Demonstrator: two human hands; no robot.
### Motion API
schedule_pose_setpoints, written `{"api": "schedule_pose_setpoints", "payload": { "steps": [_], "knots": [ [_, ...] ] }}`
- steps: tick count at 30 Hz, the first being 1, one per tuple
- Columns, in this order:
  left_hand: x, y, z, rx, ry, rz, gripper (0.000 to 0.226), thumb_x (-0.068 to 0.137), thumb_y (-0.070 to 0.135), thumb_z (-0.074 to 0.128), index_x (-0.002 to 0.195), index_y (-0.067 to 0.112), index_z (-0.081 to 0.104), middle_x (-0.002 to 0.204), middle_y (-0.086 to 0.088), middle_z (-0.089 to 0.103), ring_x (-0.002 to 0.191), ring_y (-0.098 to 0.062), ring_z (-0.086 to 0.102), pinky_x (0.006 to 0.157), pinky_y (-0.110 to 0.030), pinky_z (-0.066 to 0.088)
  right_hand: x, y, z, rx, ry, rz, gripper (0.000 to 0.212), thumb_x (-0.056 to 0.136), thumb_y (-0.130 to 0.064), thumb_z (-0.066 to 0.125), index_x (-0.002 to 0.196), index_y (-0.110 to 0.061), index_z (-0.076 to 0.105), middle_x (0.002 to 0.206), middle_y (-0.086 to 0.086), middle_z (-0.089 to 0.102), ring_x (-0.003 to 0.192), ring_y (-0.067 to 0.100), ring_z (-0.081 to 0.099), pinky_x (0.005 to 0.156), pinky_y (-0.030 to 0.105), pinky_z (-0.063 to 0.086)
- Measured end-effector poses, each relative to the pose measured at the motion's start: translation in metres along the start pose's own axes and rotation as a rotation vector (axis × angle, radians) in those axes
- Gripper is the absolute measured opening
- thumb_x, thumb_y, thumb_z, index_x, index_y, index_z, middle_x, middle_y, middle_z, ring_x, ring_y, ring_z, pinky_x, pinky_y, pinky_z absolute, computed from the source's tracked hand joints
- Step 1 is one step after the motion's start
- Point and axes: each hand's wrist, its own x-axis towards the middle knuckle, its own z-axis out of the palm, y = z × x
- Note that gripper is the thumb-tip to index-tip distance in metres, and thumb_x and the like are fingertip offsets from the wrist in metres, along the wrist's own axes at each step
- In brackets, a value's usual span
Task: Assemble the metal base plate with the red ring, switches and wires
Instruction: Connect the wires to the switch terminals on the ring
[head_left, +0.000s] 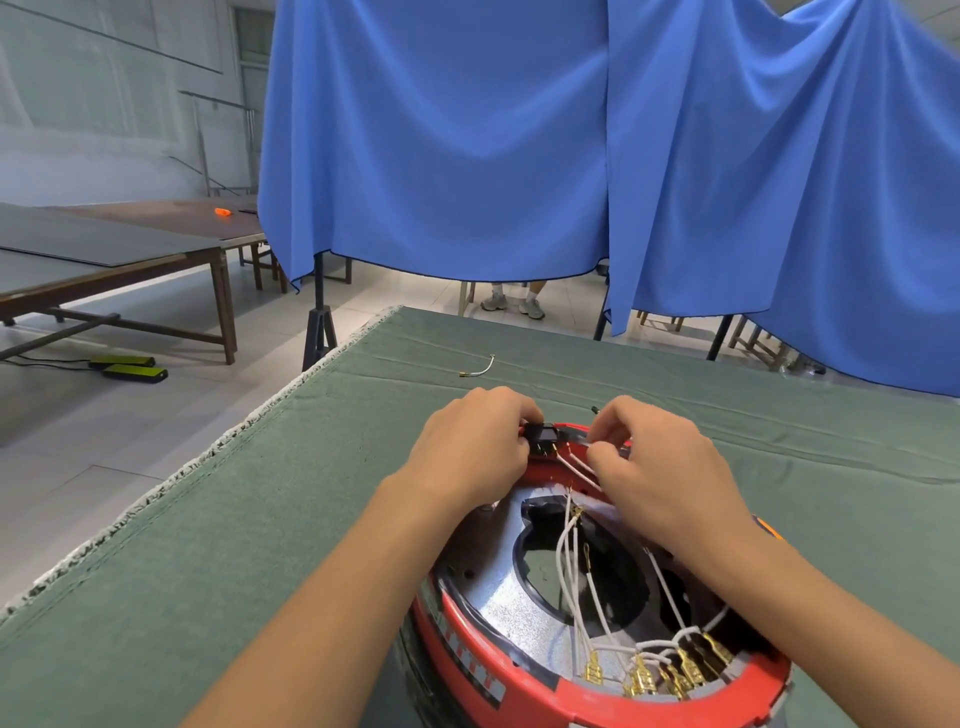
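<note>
Left hand (470, 447) grips black switch (540, 434) at red ring's (457, 631) far rim; right hand (657, 462) pinches white wire (582, 470) beside it.

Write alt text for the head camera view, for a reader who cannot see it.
A person's left hand grips a small black switch at the far rim of a red ring while the right hand pinches a white wire beside it. Inside the ring lie a metal base plate and more white wires with brass terminals, on a green cloth table.
</note>
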Motion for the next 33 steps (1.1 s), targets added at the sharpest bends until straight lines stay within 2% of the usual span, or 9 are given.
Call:
{"api": "schedule_pose_setpoints", "payload": {
  "steps": [4,8,10,12,15,19,24,28,33],
  "knots": [
    [0.000,0.001,0.001,-0.009,-0.005,0.005,0.037,0.088,0.014,0.049,0.115,0.035,0.063,0.117,0.001,0.065,0.109,-0.026,0.057,0.089,-0.040,0.048,-0.002,0.002,-0.003,0.008,-0.208,-0.011,0.016,0.081,-0.016,0.055,0.080,-0.028,0.065,0.082,-0.008,0.069,0.085,0.019,0.062,0.077,0.035,0.050],
    [0.000,0.001,0.001,-0.018,-0.012,0.007,0.038,0.089,0.013,0.048,0.115,0.036,0.063,0.119,0.001,0.064,0.111,-0.025,0.057,0.090,-0.041,0.048,-0.001,0.006,-0.004,-0.012,-0.218,-0.027,0.020,0.082,-0.011,0.058,0.084,-0.025,0.073,0.078,-0.009,0.070,0.082,0.015,0.064,0.077,0.031,0.051],
    [0.000,0.000,0.001,-0.018,-0.012,0.005,0.038,0.089,0.013,0.048,0.115,0.036,0.063,0.120,0.000,0.064,0.112,-0.025,0.056,0.091,-0.041,0.048,0.001,0.008,-0.005,-0.023,-0.307,-0.012,0.019,0.083,-0.012,0.059,0.082,-0.025,0.073,0.061,-0.009,0.066,0.068,0.010,0.065,0.066,0.023,0.051],
    [0.000,0.000,0.001,-0.016,-0.009,0.003,0.038,0.090,0.013,0.048,0.116,0.036,0.063,0.121,0.001,0.063,0.113,-0.025,0.056,0.092,-0.041,0.047,0.002,0.010,-0.003,-0.007,-0.383,-0.001,0.016,0.085,-0.015,0.062,0.079,-0.025,0.073,0.044,-0.011,0.059,0.046,0.003,0.059,0.049,0.012,0.042],
    [0.000,0.000,0.001,-0.021,-0.009,0.002,0.038,0.090,0.014,0.048,0.116,0.036,0.063,0.121,0.001,0.064,0.112,-0.024,0.056,0.092,-0.041,0.047,0.005,0.012,0.001,0.122,-0.377,0.007,0.014,0.086,-0.019,0.066,0.078,-0.026,0.075,0.039,-0.019,0.054,0.037,0.000,0.053,0.044,0.010,0.037],
    [0.001,0.000,0.001,-0.034,-0.015,0.000,0.037,0.089,0.014,0.048,0.115,0.035,0.064,0.119,0.001,0.065,0.110,-0.025,0.057,0.091,-0.041,0.048,0.003,0.011,0.007,0.269,-0.355,-0.008,0.010,0.084,-0.029,0.071,0.078,-0.026,0.078,0.054,-0.008,0.062,0.041,0.001,0.046,0.047,0.017,0.036],
    [0.002,0.000,0.001,-0.030,-0.022,0.000,0.037,0.090,0.015,0.048,0.116,0.036,0.063,0.118,0.000,0.065,0.110,-0.025,0.058,0.092,-0.041,0.048,0.000,0.009,0.010,0.360,-0.316,0.041,0.021,0.086,-0.033,0.068,0.077,-0.016,0.077,0.051,-0.008,0.059,0.049,0.005,0.046,0.052,0.023,0.038],
    [0.001,0.001,0.001,-0.020,-0.022,0.005,0.037,0.090,0.016,0.048,0.118,0.036,0.063,0.120,0.000,0.064,0.112,-0.025,0.056,0.092,-0.042,0.047,-0.002,0.008,0.009,0.466,-0.314,0.112,0.015,0.087,-0.029,0.069,0.078,-0.021,0.078,0.055,-0.005,0.064,0.052,0.007,0.050,0.052,0.021,0.039],
    [0.001,0.001,0.000,-0.010,-0.027,0.007,0.037,0.091,0.016,0.048,0.118,0.036,0.062,0.122,0.000,0.063,0.112,-0.025,0.056,0.092,-0.041,0.048,-0.003,0.006,0.009,0.537,-0.321,0.156,0.012,0.086,-0.026,0.070,0.075,-0.023,0.077,0.053,-0.007,0.061,0.053,0.010,0.047,0.051,0.019,0.038]
  ]
}}
